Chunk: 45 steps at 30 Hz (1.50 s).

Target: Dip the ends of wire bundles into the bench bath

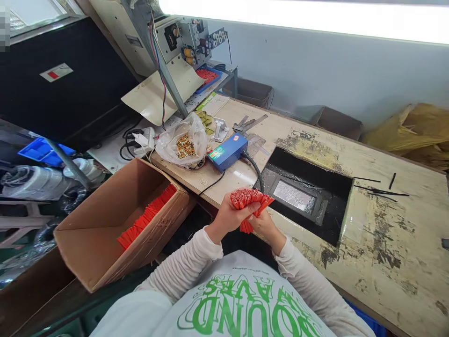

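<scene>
A thick bundle of short red wires (244,198) with pale tips is gripped in front of my chest, near the table edge. My left hand (229,216) is wrapped round the bundle from the left, its thumb across the front. From the right, my right hand (265,225) closes round the lower part; some of its fingers are hidden. The bundle's tips fan out at the top, and its red lower end shows beneath my hands. Just beyond lies a dark recess (338,206) in the table, with a framed, bead-strewn panel (293,196) inside.
On my left stands a cardboard box (94,243) with more red wire bundles (147,217). A blue device (228,152) with a black hose (257,171) sits beside a plastic bag of brass-coloured parts (185,146). Black strips (380,191) lie on the worn tabletop (368,234).
</scene>
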{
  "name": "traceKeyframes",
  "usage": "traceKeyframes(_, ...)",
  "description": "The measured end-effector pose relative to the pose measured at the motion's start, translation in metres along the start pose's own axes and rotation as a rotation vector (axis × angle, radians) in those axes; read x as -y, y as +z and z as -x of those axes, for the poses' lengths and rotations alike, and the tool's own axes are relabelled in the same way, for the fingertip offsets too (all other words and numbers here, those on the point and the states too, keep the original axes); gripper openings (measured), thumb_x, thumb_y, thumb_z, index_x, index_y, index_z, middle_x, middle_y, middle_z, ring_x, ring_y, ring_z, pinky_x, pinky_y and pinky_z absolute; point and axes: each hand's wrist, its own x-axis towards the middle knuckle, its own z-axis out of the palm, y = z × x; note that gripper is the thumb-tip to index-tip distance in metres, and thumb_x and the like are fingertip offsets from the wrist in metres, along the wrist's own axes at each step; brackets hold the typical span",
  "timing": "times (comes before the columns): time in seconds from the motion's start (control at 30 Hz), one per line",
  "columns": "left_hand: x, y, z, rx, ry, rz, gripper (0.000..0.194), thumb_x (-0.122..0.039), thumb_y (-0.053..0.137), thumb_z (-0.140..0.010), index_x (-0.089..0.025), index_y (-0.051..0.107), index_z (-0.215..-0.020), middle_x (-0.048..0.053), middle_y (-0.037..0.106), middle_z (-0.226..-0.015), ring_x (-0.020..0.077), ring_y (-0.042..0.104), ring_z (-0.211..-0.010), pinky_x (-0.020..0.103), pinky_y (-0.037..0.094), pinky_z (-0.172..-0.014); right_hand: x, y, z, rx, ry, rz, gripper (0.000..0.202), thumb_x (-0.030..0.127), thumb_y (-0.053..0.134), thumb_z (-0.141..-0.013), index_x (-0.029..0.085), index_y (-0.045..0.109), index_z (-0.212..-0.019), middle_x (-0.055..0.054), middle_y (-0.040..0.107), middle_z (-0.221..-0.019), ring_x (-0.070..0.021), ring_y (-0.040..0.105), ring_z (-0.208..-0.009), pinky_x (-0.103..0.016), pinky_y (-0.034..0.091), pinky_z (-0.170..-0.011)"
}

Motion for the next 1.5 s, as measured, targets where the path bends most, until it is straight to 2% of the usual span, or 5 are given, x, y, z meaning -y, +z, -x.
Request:
traceKeyframes(0.23,-0.008,0.006,0.005,-0.08,-0.023,-0.001,0.021,-0.032,0.077,-0.068,-0.015,0.066,-0.062,0.0,0.063,-0.064,0.0123,0.056,-0.062,0.027,0.051,-0.066,-0.004,0.007,0.011,-0.116,-0.046,0.041,0.046,0.062,0.057,-0.085,0.021,0.065,-0.104,-0.007,0.068,-0.098,-0.0216,0.064,-0.088,-0.036,0.054,-0.084)
traceKeyframes(0.67,-0.012,0.004,0.01,-0.138,-0.025,0.025,0.015,-0.027,0.076,-0.069,-0.016,0.067,-0.064,0.0,0.066,-0.067,0.013,0.057,-0.064,0.028,0.051,-0.069,-0.01,0.024,0.022,-0.376,-0.048,-0.04,0.036,0.051,0.055,-0.091,0.024,0.063,-0.114,-0.008,0.068,-0.113,-0.022,0.065,-0.103,-0.039,0.052,-0.095)
traceKeyframes(0.83,-0.011,0.003,0.011,-0.14,-0.012,0.063,0.015,-0.028,0.077,-0.069,-0.016,0.068,-0.065,0.0,0.067,-0.069,0.0129,0.058,-0.065,0.029,0.051,-0.074,-0.007,0.027,0.024,-0.365,-0.031,-0.078,0.034,0.049,0.054,-0.092,0.025,0.063,-0.114,-0.006,0.068,-0.113,-0.0209,0.064,-0.105,-0.038,0.051,-0.096)
traceKeyframes(1.13,-0.01,0.004,0.014,-0.136,-0.014,0.072,0.029,-0.037,0.081,-0.066,-0.016,0.062,-0.061,-0.002,0.06,-0.063,0.0111,0.052,-0.061,0.026,0.048,-0.064,-0.001,0.026,0.029,-0.345,0.033,0.031,0.043,0.059,0.049,-0.091,0.025,0.059,-0.115,-0.01,0.067,-0.113,-0.0243,0.063,-0.105,-0.043,0.051,-0.097)
traceKeyframes(1.5,-0.005,0.004,0.014,-0.113,-0.038,0.185,0.021,-0.03,0.081,-0.067,-0.015,0.067,-0.069,-0.001,0.066,-0.071,0.0117,0.058,-0.068,0.026,0.05,-0.071,0.012,0.027,0.029,-0.368,0.062,-0.062,0.044,0.06,0.054,-0.088,0.021,0.064,-0.107,-0.008,0.069,-0.105,-0.024,0.064,-0.099,-0.04,0.053,-0.091)
